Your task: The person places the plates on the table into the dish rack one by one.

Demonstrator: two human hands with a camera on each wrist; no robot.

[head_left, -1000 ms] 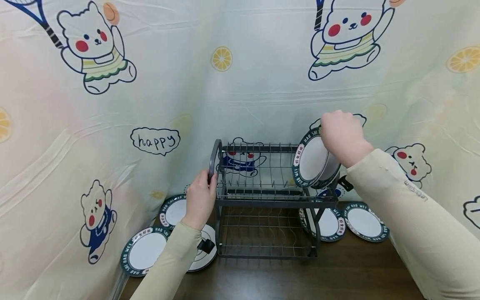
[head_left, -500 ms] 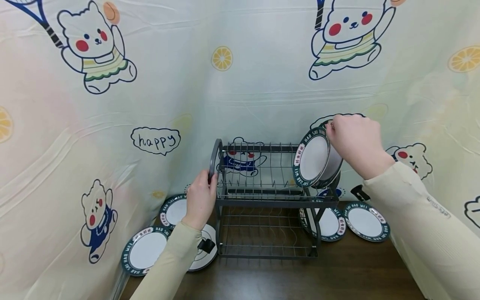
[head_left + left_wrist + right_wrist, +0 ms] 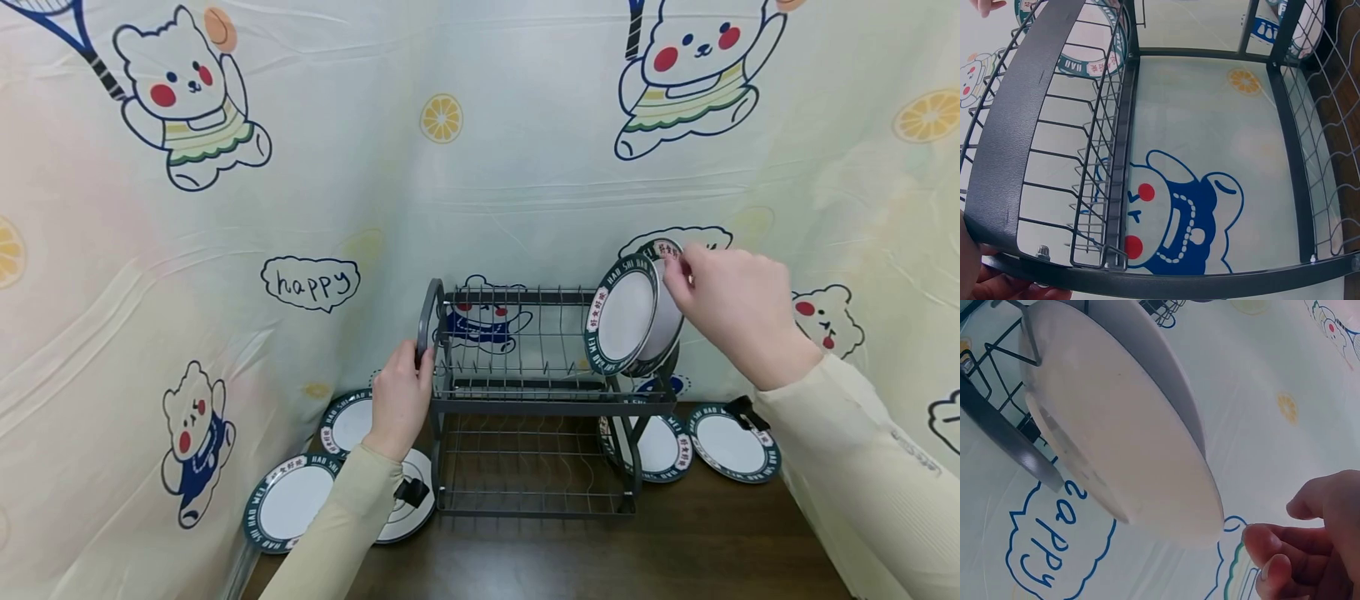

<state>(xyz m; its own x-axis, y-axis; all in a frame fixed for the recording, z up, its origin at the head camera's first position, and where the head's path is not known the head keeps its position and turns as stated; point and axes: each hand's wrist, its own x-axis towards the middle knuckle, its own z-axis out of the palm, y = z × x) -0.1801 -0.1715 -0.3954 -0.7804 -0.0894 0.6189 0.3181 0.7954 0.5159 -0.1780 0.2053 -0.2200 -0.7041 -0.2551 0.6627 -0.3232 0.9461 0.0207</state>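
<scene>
A dark two-tier wire dish rack (image 3: pixel 551 408) stands in front of me. My left hand (image 3: pixel 397 400) grips its left end; the left wrist view shows fingers (image 3: pixel 1022 287) curled under the grey end frame. Plates lean on edge at the right end of the top tier: a front plate (image 3: pixel 626 321) with a green lettered rim and another plate (image 3: pixel 663 312) behind it. My right hand (image 3: pixel 731 308) is beside their upper right edge with nothing in it. The right wrist view shows its loosely bent fingers (image 3: pixel 1294 550) apart from the pale plate (image 3: pixel 1129 425).
Two green-rimmed plates lie right of the rack, an inner plate (image 3: pixel 656 450) and an outer plate (image 3: pixel 733 446). Left of it lie a front plate (image 3: pixel 288 504), a back plate (image 3: pixel 352 423) and a plate (image 3: pixel 408 504) partly under my sleeve. A printed curtain (image 3: pixel 487 183) hangs behind the brown table (image 3: pixel 525 554).
My right hand has moved off the top of the leaning plates, to the right and slightly down, uncovering the rear plate's rim. The plates and my left hand have stayed in place.
</scene>
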